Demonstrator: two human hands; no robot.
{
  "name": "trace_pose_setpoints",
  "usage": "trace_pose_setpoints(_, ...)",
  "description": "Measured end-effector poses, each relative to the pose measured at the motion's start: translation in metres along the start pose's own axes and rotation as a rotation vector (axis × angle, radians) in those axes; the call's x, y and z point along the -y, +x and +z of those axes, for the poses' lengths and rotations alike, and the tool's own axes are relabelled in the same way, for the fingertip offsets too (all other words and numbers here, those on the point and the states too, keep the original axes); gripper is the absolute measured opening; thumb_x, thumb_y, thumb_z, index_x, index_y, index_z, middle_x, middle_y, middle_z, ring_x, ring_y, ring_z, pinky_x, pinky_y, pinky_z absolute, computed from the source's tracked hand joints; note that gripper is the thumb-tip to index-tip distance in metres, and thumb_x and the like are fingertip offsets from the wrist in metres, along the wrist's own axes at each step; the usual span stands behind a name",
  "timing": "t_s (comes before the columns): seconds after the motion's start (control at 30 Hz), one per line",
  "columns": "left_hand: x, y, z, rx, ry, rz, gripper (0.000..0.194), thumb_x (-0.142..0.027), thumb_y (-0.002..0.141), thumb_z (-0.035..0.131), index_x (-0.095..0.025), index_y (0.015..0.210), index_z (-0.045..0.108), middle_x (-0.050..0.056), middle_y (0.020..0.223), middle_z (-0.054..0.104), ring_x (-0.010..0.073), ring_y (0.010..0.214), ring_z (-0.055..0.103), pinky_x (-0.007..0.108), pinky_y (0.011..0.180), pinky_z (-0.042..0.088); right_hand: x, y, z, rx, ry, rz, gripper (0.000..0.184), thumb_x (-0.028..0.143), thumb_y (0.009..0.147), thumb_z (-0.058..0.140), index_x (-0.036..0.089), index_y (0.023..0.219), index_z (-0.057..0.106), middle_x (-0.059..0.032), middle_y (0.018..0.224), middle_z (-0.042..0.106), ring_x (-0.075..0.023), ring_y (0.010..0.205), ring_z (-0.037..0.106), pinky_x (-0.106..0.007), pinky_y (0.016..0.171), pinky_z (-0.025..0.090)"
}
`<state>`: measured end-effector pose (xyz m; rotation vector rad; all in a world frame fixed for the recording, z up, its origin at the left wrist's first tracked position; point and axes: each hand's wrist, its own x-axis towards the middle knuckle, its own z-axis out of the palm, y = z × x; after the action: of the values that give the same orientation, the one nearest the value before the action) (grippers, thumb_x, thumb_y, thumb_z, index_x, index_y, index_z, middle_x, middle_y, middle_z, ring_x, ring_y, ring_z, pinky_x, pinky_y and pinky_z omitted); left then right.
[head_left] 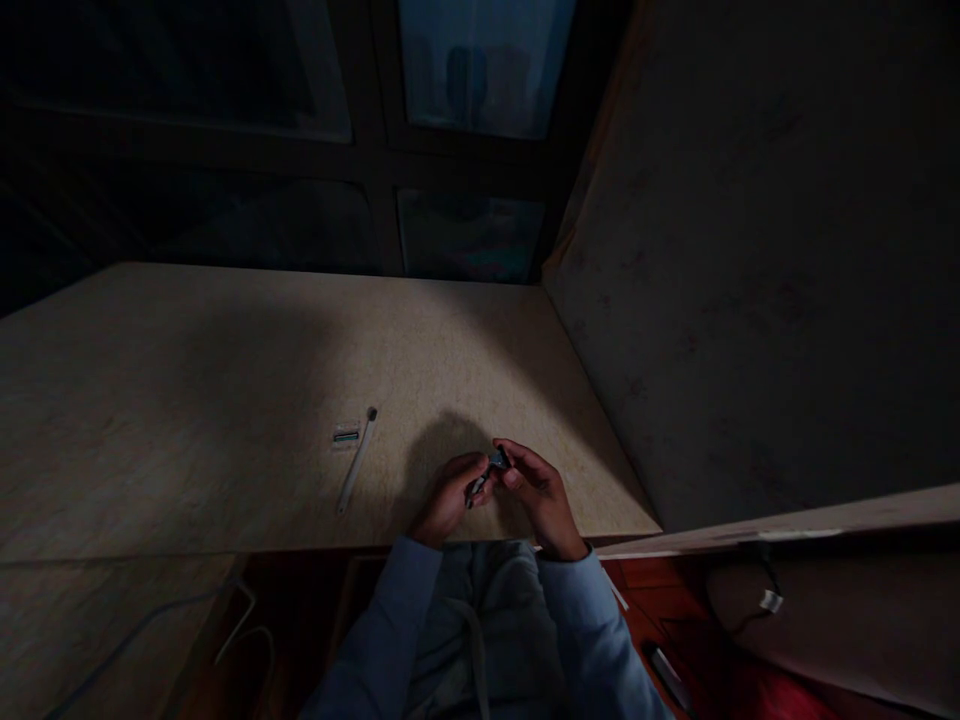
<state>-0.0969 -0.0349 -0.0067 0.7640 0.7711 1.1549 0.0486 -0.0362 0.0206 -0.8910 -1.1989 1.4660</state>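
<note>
Both hands meet just above the near edge of the table, around a small dark and silvery razor [498, 459]. My left hand [452, 494] is closed on its handle, whose end points down and to the left. At the razor's head, the fingers of my right hand [541, 492] are pinched together. To the left of my hands lies a white toothbrush [356, 468] with a dark head, slanting on the tabletop. Beside it is a small clear plastic case [346, 437] with a dark strip inside, seemingly a razor cartridge. Fine details are lost in the dim light.
The pale speckled table [247, 360] reaches back to dark-framed windows [472, 230]. A patterned wall [750, 280] borders its right side. At lower left, a cable [142, 630] runs over a lower surface. A white-edged object [670, 678] lies on the reddish floor at right.
</note>
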Motion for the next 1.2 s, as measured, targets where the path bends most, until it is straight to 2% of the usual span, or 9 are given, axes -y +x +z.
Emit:
trace_pose_setpoints(0.3,0.001,-0.001,0.0,-0.003,0.047,0.013,0.05,-0.061,0.074,0.068,-0.013,0.066,0.059,-0.002,0.049,0.045,0.0062,0.042,0.035,0.024,0.045,0.023,-0.003,-0.003,0.0,0.009,0.09,0.029,0.044,0.042,0.076,0.078,0.024,0.116,0.071,-0.0051,0.098,0.069,-0.0181,0.086,0.063,-0.03,0.079,0.051)
trace_pose_setpoints(0.53,-0.002,-0.003,0.001,-0.036,0.074,0.046,0.051,-0.063,0.073,0.069,-0.013,0.067,0.061,-0.003,0.05,0.043,0.0062,0.044,0.033,0.024,0.046,0.021,0.001,-0.003,0.0,-0.002,-0.009,0.0,0.047,0.043,0.075,0.079,0.023,0.116,0.072,-0.0068,0.098,0.07,-0.0213,0.091,0.063,-0.035,0.086,0.052)
trace_pose_setpoints(0.8,0.0,-0.003,0.001,-0.052,0.072,0.041,0.054,-0.064,0.068,0.073,-0.013,0.063,0.058,-0.002,0.049,0.045,0.0062,0.044,0.035,0.024,0.046,0.021,-0.001,-0.003,-0.004,0.021,0.07,-0.012,0.046,0.035,0.069,0.084,0.026,0.113,0.074,-0.0037,0.094,0.069,-0.019,0.089,0.064,-0.033,0.086,0.051)
trace_pose_setpoints(1.03,-0.003,-0.004,0.004,-0.009,0.119,0.032,0.056,-0.065,0.067,0.073,-0.013,0.057,0.055,-0.001,0.047,0.044,0.0063,0.044,0.034,0.025,0.046,0.021,-0.003,-0.004,-0.011,0.027,0.066,-0.009,0.048,0.039,0.065,0.086,0.024,0.109,0.076,-0.0042,0.092,0.069,-0.0194,0.088,0.063,-0.033,0.085,0.051)
trace_pose_setpoints(1.2,-0.005,-0.004,0.005,0.013,0.157,0.018,0.058,-0.067,0.066,0.072,-0.014,0.054,0.054,-0.001,0.046,0.043,0.0068,0.044,0.035,0.025,0.046,0.021,-0.008,-0.006,-0.012,0.008,0.147,0.015,0.047,0.04,0.066,0.086,0.025,0.109,0.075,-0.0039,0.092,0.07,-0.0183,0.086,0.063,-0.033,0.085,0.051)
